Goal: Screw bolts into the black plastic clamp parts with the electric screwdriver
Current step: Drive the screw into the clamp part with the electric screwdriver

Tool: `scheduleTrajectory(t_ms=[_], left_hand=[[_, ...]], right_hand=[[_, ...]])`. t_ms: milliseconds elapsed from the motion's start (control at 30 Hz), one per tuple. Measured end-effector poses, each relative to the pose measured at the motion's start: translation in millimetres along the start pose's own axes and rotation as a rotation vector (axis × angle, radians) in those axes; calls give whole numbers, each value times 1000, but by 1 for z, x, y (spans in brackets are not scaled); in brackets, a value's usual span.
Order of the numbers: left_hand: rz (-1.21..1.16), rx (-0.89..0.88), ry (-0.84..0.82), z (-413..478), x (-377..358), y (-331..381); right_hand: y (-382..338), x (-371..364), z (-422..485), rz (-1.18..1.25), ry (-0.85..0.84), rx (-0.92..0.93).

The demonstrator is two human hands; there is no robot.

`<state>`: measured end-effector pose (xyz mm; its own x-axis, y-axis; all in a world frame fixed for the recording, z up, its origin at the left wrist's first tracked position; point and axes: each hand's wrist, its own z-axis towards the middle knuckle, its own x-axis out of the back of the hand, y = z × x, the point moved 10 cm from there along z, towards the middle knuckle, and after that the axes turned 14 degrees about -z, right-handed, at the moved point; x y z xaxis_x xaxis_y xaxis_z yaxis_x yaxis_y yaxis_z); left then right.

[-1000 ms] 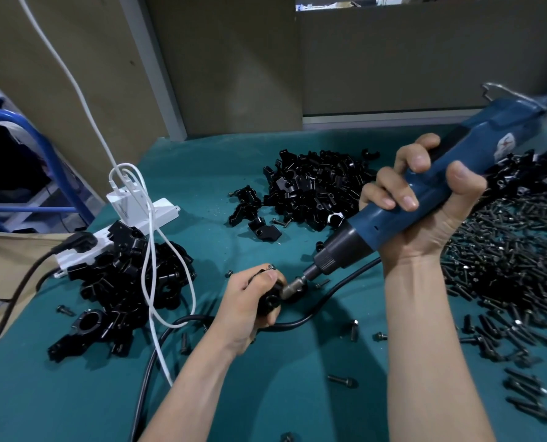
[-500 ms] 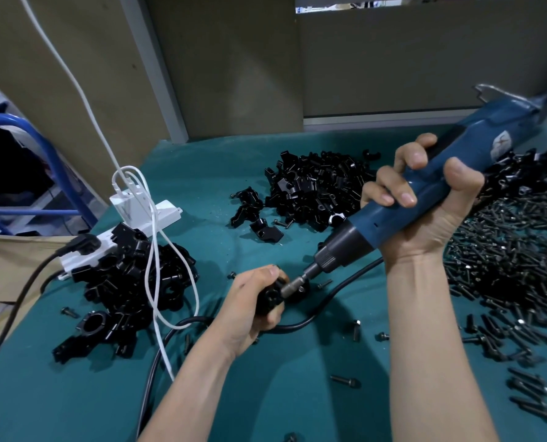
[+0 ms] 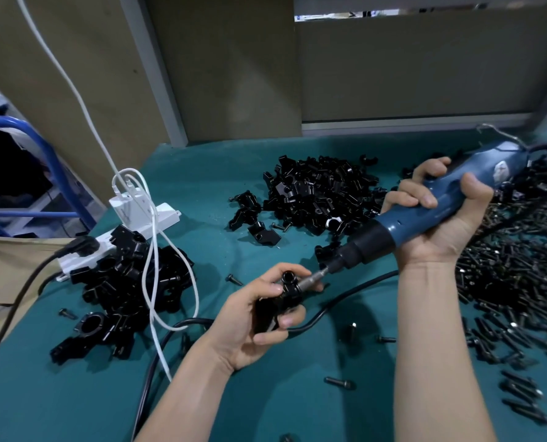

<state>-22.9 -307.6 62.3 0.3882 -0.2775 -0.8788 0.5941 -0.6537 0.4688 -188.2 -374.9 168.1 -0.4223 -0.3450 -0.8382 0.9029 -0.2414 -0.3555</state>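
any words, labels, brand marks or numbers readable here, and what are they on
None can be read.
White label with a red mark on the electric screwdriver: blurred, unreadable.
Faint print on the screwdriver's blue body by the right hand: too small to read.
Grey print on the white charger plugged into the power strip: too small to read.
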Motion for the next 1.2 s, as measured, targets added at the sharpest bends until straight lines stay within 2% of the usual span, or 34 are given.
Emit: scheduleTrajectory(t_ms=[200, 500, 700, 900, 1033, 1200], left_hand=[[47, -92, 205, 3, 21, 1], [372, -131, 180, 5, 14, 5], [471, -169, 154, 4, 6, 7], [490, -172, 149, 3, 9, 8], [427, -185, 204, 3, 20, 11], [257, -171, 158, 5, 20, 8]], right_hand=[[9, 8, 0, -32, 50, -18], [8, 5, 1, -49, 35, -24], [7, 3, 0, -49, 17, -30], [0, -2, -1, -13, 1, -1], [-21, 13, -5, 59, 99, 69], [-39, 32, -12, 77, 190, 134]])
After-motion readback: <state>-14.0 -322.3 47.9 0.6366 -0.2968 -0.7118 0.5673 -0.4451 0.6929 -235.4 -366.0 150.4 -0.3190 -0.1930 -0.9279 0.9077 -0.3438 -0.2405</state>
